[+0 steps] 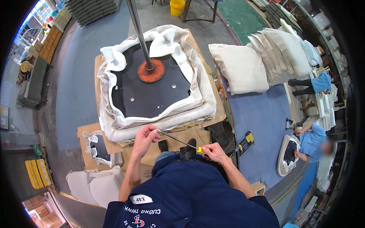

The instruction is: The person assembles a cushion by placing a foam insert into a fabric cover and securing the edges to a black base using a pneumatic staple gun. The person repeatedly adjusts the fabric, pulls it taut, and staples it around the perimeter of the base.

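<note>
The person's left hand (pixel 145 137) is curled shut, its fingertips pinched on the tip end of a thin metal rod (pixel 178 140) — a long screwdriver-like tool whose shaft runs from that hand down and to the right. The right hand (pixel 213 151) is closed around the tool's yellow handle (pixel 200 150), fingers wrapped tight. The tool sits in the air between the two hands, just in front of the person's chest and just below the near edge of the cushion.

That seat cushion (pixel 152 81) lies upside down on the tabletop (pixel 213 114), which is covered with brown cardboard. Its black bottom panel (pixel 152 93) faces up, and cream upholstery fabric (pixel 125 121) is folded up and over the edges in loose bunches. An orange round press plate (pixel 151 71) on a steel pole (pixel 137 30) bears down on the panel, near its far side.

Just under the tool, near the right hand, a black staple gun (pixel 187 151) rests at the table's near edge. A smaller part with a black panel and cream fabric (pixel 98 147) lies on cardboard to the lower left, well apart from the hands. To the right, a yellow and black power tool (pixel 245 141) sits on the blue floor.

Cream pillows (pixel 266 57) are stacked at the upper right. At the far right another person in a blue shirt (pixel 311 138) bends over a similar cushion (pixel 288 154).
</note>
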A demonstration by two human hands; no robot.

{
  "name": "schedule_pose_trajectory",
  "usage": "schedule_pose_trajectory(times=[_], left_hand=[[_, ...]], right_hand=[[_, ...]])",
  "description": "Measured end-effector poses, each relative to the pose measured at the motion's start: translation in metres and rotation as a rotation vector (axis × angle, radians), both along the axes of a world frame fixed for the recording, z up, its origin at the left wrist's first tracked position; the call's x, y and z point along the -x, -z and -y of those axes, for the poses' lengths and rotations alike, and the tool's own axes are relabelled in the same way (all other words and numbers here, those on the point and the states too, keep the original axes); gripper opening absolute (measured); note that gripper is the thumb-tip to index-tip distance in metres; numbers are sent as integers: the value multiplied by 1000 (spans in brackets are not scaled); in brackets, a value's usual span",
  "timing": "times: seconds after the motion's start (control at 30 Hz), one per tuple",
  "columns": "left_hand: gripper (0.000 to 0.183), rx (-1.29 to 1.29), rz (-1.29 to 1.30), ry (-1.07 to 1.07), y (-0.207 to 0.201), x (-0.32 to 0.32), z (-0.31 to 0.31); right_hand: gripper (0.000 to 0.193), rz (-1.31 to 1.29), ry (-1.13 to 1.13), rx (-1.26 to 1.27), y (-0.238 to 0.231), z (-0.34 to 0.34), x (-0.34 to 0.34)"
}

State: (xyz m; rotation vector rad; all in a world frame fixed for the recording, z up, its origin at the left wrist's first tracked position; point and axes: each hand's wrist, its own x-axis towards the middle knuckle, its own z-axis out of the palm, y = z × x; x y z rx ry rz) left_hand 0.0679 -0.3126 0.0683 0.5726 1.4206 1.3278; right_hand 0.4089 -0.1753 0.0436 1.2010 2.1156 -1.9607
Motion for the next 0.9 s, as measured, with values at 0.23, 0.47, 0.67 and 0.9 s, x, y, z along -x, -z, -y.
schedule_pose_trajectory(times=[0.23,0.47,0.67,0.9], left_hand=[[19,-21,20,-9,-8,-10,-5],[19,-84,40,72,-2,-7,-11],[20,-165,92,118,-4,5,-15],[14,-188,52,178,-17,2,-21]], right_hand=[[36,31,-14,-15,-9,-8,-6],[37,59,3,19,-18,-9,-12],[40,67,8,73,-16,-7,-22],[42,43,-45,257,-20,-6,-22]])
